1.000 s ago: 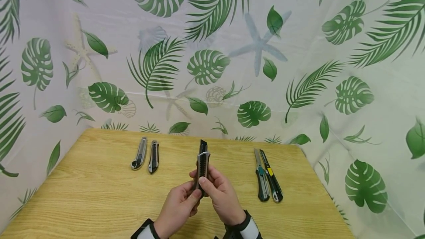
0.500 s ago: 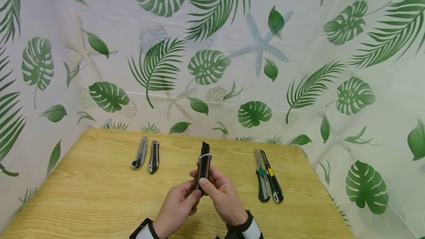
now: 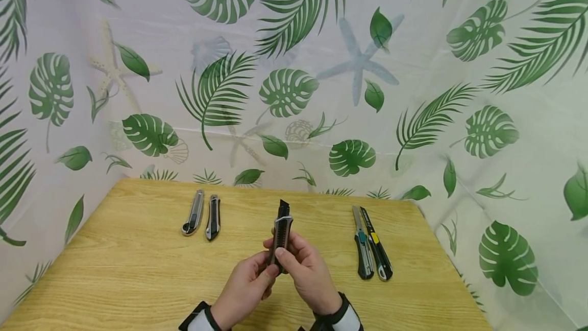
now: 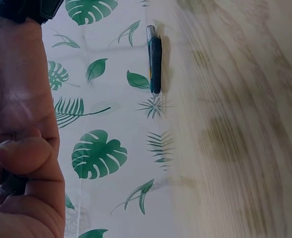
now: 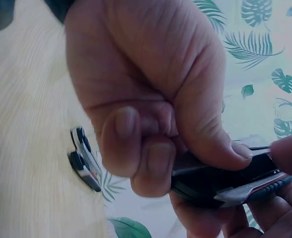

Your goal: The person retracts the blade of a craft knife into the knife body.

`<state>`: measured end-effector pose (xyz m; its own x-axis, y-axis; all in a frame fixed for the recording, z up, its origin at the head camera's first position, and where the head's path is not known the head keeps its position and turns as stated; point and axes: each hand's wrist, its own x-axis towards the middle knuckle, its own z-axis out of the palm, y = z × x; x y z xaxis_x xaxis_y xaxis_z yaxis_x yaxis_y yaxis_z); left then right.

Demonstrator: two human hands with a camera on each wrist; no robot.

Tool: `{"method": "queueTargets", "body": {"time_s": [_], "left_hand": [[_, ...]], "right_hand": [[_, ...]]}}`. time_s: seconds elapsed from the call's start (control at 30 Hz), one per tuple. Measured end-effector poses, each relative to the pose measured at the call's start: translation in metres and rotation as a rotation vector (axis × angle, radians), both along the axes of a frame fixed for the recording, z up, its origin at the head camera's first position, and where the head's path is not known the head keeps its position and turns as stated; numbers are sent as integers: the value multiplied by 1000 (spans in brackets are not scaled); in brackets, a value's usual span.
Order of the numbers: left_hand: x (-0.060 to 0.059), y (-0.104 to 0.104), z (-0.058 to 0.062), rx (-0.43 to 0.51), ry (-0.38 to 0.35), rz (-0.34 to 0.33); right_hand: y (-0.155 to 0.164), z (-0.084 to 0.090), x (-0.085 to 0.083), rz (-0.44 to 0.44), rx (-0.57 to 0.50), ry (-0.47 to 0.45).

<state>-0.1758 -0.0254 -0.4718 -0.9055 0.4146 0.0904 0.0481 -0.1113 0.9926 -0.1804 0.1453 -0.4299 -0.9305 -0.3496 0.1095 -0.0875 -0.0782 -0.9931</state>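
Leaf-printed white curtain backdrop [image 3: 413, 65]. Light wooden tabletop [image 3: 128, 275]. Left hand [image 3: 245, 285] and right hand [image 3: 308, 269], both clasping one black-and-grey utility knife [image 3: 281, 234] above the tabletop's centre (tip pointing away). Two grey-black knives [image 3: 202, 217] far left; two green-black knives [image 3: 371, 249] right.

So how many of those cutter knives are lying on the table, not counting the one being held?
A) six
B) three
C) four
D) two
C: a pair of knives lies on the left of the table and another pair on the right, while both hands, left hand and right hand, hold a fifth utility knife above the middle.
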Motion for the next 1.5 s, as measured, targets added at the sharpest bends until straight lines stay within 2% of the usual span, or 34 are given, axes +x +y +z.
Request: {"method": "queueTargets", "body": {"time_s": [0.27,0.37,0.47,0.57,0.8,0.9,0.97,1.07,1.2,1.27,1.37,1.5], "left_hand": [[-2,-1,-2,-106,51,16],[0,1,-2,-188,100,95],[3,4,-2,-303,199,226],[8,9,-2,-429,316,344],[15,23,-5,-653,507,487],[14,27,-7,-700,559,541],[10,27,-8,-695,548,541],[-7,23,-5,-652,452,493],[-43,10,-3,-647,323,450],[-64,2,-5,-693,267,452],[-92,-9,-9,-805,221,450],[-121,-18,-14,-932,182,402]], "right_hand": [[2,1,2,-233,133,81],[2,-1,1,-303,171,109],[3,-4,-1,-363,213,132],[3,-8,-2,-390,228,139],[1,-17,-5,-398,251,153],[0,-20,-6,-390,268,160],[0,-21,-7,-370,285,160],[3,-24,-11,-327,309,143],[10,-27,-13,-261,350,102],[17,-29,-12,-228,388,70],[30,-34,-10,-204,476,49],[53,-40,-14,-265,635,118]]}}
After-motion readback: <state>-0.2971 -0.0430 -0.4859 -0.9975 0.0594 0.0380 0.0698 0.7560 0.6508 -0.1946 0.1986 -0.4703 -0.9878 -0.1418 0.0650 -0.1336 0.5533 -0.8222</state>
